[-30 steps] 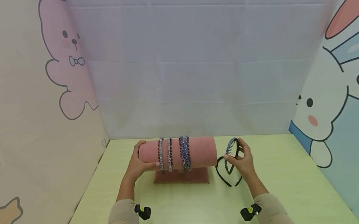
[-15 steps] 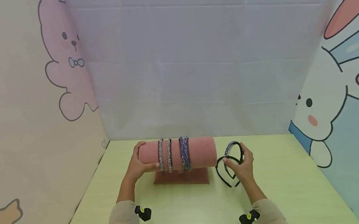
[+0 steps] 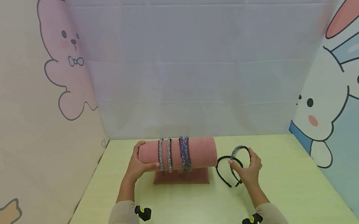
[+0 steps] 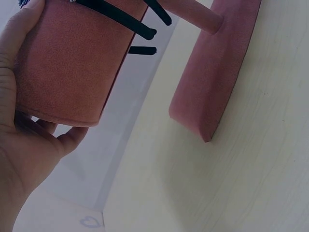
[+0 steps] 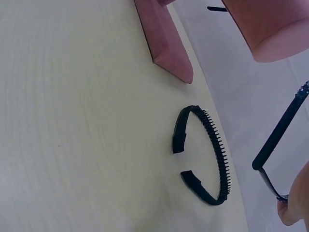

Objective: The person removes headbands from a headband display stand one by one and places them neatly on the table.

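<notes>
My left hand [image 3: 136, 167] grips the left end of a pink velvety roll [image 3: 203, 151], thumb in front and fingers round behind. In the left wrist view, part of that hand and the roll's end [image 4: 67, 72] show close up. Silvery headbands [image 3: 169, 155] and blue sparkly headbands [image 3: 187, 153] sit round the roll. To the right of it, my right hand [image 3: 250, 172] holds another blue sparkly headband [image 3: 235, 150] with comb teeth, its arch upward. Only a little of the right hand [image 5: 294, 198] shows in the right wrist view.
A black toothed headband [image 3: 221, 175] lies on the pale table [image 3: 190, 216], just behind and left of the held one. The roll stands on a pink base [image 3: 181, 177]. A pale curtain [image 3: 175, 72] hangs behind the table.
My right hand has moved slightly right and nearer to me with the headband. The headband has turned so its open loop faces me more. The left hand and roll stay put.
</notes>
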{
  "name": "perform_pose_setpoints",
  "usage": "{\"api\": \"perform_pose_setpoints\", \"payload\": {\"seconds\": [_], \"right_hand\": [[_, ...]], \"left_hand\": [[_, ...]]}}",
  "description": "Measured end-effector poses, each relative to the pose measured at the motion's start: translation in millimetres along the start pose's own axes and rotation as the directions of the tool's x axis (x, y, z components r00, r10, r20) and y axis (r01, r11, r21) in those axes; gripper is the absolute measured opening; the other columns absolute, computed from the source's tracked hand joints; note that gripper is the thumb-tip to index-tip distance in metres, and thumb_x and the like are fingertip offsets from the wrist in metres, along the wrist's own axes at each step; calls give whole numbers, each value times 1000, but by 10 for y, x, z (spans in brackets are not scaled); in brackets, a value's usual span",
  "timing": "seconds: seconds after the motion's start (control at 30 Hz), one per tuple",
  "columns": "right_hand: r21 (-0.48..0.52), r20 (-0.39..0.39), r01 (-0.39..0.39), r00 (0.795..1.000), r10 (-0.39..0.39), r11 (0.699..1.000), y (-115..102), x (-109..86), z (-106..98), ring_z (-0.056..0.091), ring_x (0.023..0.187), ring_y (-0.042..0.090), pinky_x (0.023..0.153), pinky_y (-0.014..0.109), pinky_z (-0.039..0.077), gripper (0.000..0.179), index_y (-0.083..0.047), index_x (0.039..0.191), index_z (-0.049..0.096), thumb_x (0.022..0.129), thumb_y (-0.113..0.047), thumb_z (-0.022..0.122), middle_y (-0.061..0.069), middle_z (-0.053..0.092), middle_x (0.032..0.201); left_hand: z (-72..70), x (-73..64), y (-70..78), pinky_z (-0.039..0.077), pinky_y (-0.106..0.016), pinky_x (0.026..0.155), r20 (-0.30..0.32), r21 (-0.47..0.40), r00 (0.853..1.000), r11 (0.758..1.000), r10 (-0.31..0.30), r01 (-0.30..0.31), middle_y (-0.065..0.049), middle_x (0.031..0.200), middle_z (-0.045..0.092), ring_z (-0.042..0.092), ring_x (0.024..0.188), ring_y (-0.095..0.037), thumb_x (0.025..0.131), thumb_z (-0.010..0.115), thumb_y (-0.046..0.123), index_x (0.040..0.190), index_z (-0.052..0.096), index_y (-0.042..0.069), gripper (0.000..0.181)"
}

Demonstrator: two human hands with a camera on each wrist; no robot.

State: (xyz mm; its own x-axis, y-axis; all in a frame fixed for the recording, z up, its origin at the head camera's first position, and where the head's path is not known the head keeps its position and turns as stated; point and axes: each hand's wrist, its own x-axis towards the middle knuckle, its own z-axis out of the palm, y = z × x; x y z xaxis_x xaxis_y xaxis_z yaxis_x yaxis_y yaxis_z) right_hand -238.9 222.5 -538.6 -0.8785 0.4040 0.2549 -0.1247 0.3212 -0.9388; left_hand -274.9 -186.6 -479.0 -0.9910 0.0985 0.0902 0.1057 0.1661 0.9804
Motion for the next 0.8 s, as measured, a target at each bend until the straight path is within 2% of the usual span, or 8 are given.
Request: {"api": "perform_pose_setpoints", "payload": {"seconds": [0.13,0.27,0.53,0.67,0.8], "right_hand": [[-40,-18,-23,1000,22,999,70,-10,-37,13,127,37,95,60,23,94,-9,144,31,68,-29,83,19,23,142],[-83,-43,-71,997,67,994,132,-8,-72,13,127,38,95,60,25,95,-10,144,31,68,-35,83,19,23,142],[-141,-31,-133,991,130,981,206,8,-188,13,125,44,91,63,27,100,-9,146,26,69,-42,80,24,19,142],[-200,-38,-146,989,141,969,271,37,-248,14,123,47,89,64,26,101,-7,146,25,69,-44,80,26,20,141],[-244,-78,-150,988,135,958,348,76,-300,16,121,49,88,66,23,101,-6,144,27,67,-45,81,28,23,138]], "left_hand": [[17,-54,106,45,-44,83,14,5,1000,1000,16,-16,-14,136,35,47,109,-38,59,88,8,142,24,20,106],[24,-64,136,45,-44,83,14,2,1000,1000,19,-19,-13,136,35,47,108,-38,60,88,7,143,24,19,105],[24,-56,123,45,-45,83,9,7,1000,1000,13,-13,-13,136,35,47,109,-38,59,88,6,140,26,24,104],[22,-56,113,45,-45,83,10,14,1000,1000,15,-15,-13,136,35,47,109,-38,59,88,7,142,25,21,105],[22,-54,111,45,-45,83,11,19,1000,1000,20,-20,-14,135,36,47,108,-38,59,89,8,143,24,18,106]]}}
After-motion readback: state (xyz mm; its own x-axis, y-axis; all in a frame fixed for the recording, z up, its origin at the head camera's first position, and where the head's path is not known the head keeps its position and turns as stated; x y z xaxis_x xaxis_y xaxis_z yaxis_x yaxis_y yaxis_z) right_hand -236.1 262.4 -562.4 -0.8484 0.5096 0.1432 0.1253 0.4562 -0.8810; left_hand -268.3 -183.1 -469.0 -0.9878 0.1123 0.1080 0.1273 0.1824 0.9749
